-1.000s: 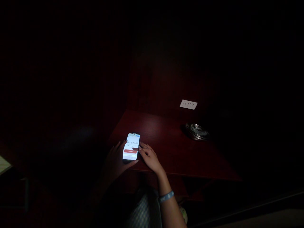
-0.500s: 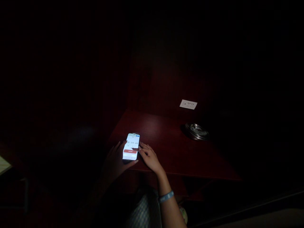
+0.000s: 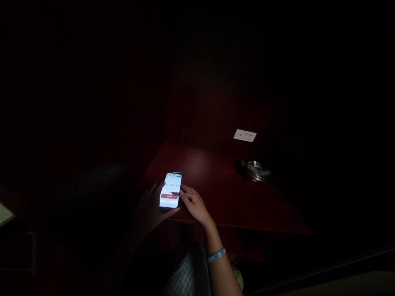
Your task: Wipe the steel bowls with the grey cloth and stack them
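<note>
The room is very dark. A lit phone [image 3: 170,189] shows a timer and a red button. My left hand [image 3: 150,209] cradles it from below and the left, fingers curled round its edge, near the front left of a dark red table [image 3: 222,197]. My right hand [image 3: 193,203] rests against the phone's right side, its thumb over the screen and its fingers lying loosely on the table. A blue band circles my right wrist.
A round metal ashtray [image 3: 255,170] sits at the table's back right. A white socket plate [image 3: 245,135] is on the wall behind it. A pale surface edge [image 3: 4,213] shows at far left. Checked fabric covers my lap below.
</note>
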Demonstrator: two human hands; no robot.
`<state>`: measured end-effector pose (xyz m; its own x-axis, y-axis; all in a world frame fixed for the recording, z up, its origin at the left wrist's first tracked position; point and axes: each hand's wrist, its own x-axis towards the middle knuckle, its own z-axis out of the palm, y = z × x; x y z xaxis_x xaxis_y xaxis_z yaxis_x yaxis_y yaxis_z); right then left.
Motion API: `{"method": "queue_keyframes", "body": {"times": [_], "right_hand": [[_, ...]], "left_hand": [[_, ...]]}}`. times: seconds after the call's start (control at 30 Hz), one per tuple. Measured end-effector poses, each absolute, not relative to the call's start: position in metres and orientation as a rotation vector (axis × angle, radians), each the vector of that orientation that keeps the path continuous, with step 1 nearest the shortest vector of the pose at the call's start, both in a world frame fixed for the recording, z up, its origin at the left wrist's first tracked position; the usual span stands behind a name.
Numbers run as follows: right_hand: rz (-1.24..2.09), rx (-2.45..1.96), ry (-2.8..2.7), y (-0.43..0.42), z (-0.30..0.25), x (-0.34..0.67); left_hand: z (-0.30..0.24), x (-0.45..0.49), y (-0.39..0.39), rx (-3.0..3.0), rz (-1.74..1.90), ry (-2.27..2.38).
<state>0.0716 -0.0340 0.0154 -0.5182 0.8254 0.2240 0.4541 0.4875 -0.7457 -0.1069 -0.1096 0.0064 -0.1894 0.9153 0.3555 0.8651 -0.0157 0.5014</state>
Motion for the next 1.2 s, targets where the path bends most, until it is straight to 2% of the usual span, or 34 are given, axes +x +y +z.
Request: {"method": "queue_keyframes", "body": {"times": [1.2], "right_hand": [[0.838,-1.065,-2.172,-0.0351,0.0162,0.0717]], "left_hand": [[0.0057,-0.1063,-0.1103,1.991,1.003,2.154]]}}
